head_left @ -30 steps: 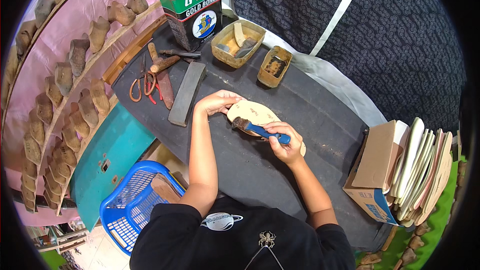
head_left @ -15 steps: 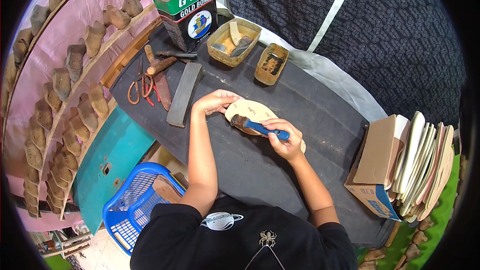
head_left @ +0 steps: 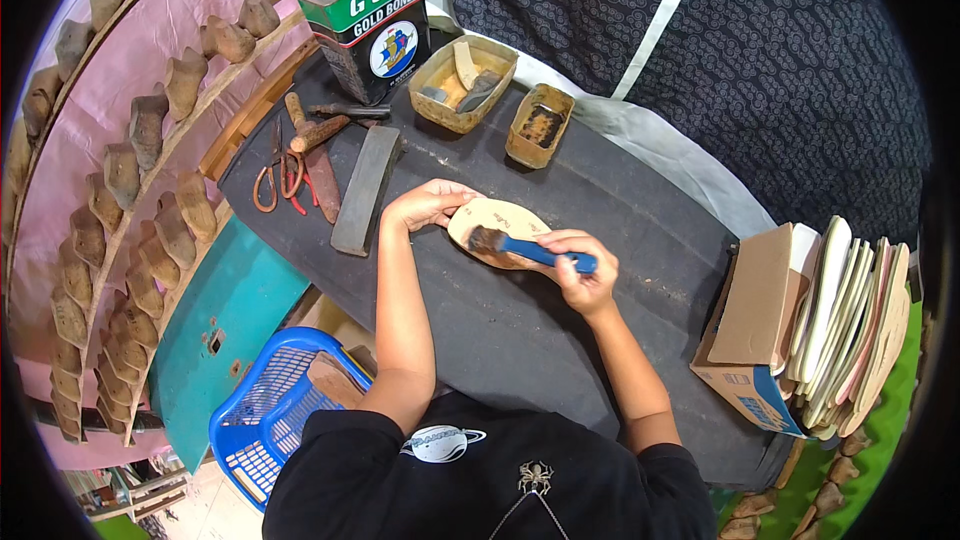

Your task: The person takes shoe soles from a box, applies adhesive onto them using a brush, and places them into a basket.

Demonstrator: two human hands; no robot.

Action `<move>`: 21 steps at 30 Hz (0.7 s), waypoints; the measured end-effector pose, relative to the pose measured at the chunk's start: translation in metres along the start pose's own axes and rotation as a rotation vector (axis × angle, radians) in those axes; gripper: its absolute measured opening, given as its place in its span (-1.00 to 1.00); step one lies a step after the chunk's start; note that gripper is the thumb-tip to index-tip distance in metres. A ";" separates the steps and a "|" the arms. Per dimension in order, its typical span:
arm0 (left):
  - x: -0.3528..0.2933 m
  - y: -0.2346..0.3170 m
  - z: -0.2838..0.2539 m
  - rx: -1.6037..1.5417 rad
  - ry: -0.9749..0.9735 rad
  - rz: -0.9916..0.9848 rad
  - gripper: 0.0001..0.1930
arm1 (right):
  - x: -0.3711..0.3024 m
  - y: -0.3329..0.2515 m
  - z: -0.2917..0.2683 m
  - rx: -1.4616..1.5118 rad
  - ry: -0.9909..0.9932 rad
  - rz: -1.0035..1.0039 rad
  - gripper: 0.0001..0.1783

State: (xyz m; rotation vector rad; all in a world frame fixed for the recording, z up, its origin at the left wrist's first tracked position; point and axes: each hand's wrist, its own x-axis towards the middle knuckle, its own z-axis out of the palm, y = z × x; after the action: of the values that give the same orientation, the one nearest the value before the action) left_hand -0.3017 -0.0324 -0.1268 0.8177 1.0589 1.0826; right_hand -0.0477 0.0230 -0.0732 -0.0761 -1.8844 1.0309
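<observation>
My left hand [head_left: 433, 205] grips the rounded left end of a cream-coloured shoe insole [head_left: 515, 217] above the dark worktop. In my right hand [head_left: 583, 270] is the blue handle of a paintbrush [head_left: 535, 252]. Its dark bristles rest on the insole's face near the left end. The insole's right end is largely hidden behind my right hand. Beyond them stand a small rusty tin tray [head_left: 540, 127] with dark residue inside and a larger tin tray [head_left: 450, 120] with scraps in it.
A green and black metal can [head_left: 365, 30] stands at the back left. Near it lie a hammer [head_left: 318, 133], scissors [head_left: 268, 185] and a grey block [head_left: 366, 190]. At the right, a cardboard box [head_left: 750, 310] stands beside stacked insoles [head_left: 850, 325]. A blue plastic basket [head_left: 285, 410] sits below left.
The brush has swung a little to the right over the insole, with my right hand shifting the same way. My left hand keeps its hold on the insole.
</observation>
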 end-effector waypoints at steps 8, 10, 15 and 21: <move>-0.001 0.001 0.000 0.007 0.004 -0.004 -0.68 | -0.003 0.003 -0.018 -0.051 0.050 -0.012 -0.83; -0.002 0.003 0.001 0.046 0.029 -0.018 -0.68 | -0.003 0.003 -0.026 -0.059 0.120 -0.007 -0.76; 0.000 0.000 -0.001 0.006 0.003 -0.007 -0.68 | -0.003 0.002 -0.024 -0.008 0.134 -0.012 -0.79; 0.000 0.002 0.001 0.011 -0.006 -0.008 -0.69 | -0.003 0.008 -0.022 0.003 0.044 -0.019 -0.81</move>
State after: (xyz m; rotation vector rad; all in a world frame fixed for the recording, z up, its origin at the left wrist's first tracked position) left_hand -0.3009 -0.0313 -0.1244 0.8240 1.0634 1.0681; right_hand -0.0320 0.0405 -0.0767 -0.0785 -1.8402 1.0117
